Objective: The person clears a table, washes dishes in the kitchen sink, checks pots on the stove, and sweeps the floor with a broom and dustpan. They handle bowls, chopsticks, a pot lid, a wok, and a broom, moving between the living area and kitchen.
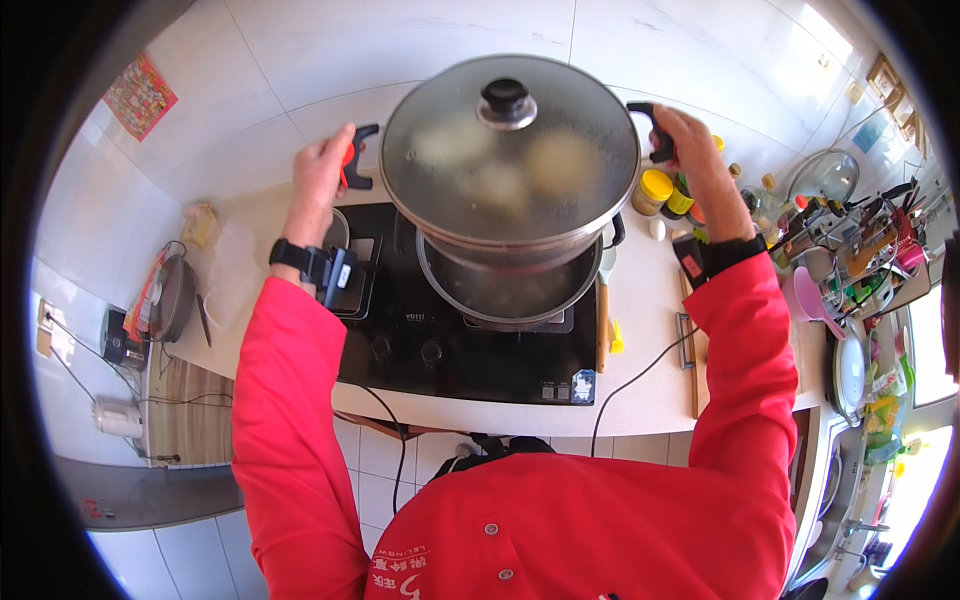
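Note:
My left hand [319, 165] grips the left black side handle of a metal steamer tier [517, 253], and my right hand [686, 142] grips the opposite handle. The tier hangs raised above a wide pot [517, 307] on the gas cooktop [480, 367]. On top of the tier sits a fogged glass lid [457, 199] with a black knob [505, 94]. Several pale, rounded pieces of food [562, 161] show blurred through the glass; I cannot tell what they are. Part of the pot's opening is hidden behind the tier.
Right of the cooktop lie a wooden-handled spatula [604, 315], an egg [658, 229] and a yellow-lidded jar [652, 193]. A crowded utensil rack [862, 240] stands farther right. A dark pan [174, 300] leans at the left wall. Thin cables [637, 379] hang near both my arms.

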Demonstrator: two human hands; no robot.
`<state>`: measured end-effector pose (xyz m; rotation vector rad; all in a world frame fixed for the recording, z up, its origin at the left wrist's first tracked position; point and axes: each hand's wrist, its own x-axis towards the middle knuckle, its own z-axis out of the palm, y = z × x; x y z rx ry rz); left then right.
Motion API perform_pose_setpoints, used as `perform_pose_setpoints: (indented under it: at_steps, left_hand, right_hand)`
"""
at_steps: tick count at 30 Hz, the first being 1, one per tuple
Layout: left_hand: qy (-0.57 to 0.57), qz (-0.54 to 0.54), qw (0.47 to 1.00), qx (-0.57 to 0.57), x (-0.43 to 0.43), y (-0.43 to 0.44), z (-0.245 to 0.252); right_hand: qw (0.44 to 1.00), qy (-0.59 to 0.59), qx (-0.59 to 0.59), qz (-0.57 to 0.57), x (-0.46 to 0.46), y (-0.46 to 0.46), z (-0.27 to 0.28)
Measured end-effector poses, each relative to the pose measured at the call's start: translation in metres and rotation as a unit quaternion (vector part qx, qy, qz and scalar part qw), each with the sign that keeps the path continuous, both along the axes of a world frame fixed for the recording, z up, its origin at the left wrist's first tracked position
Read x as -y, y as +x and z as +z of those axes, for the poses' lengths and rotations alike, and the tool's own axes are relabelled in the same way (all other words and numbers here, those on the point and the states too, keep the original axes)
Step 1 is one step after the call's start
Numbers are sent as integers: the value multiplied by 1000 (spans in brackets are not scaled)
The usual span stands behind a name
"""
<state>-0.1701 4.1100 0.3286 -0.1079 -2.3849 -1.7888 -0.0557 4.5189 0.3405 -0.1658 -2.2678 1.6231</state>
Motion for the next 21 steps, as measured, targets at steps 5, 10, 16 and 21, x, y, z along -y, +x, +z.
perform_pose_setpoints:
  at_steps: [5,10,16,21]
  left_hand:
    - [17,-1,1000,-13,-4,-9,19]
    - [19,2,1000,-16,-5,-14,22]
    - [1,-3,1000,-6,-5,-15,18]
    - [-5,0,1000,-1,-7,-14,14]
  right_hand:
    - [999,-14,-26,-16,-4,-13,17]
    - [1000,5,-20,-8,-11,-21,17]
    - [999,-6,-33,-26,-9,-23,12]
    - [1000,-6,-3,-10,-9,-24,4]
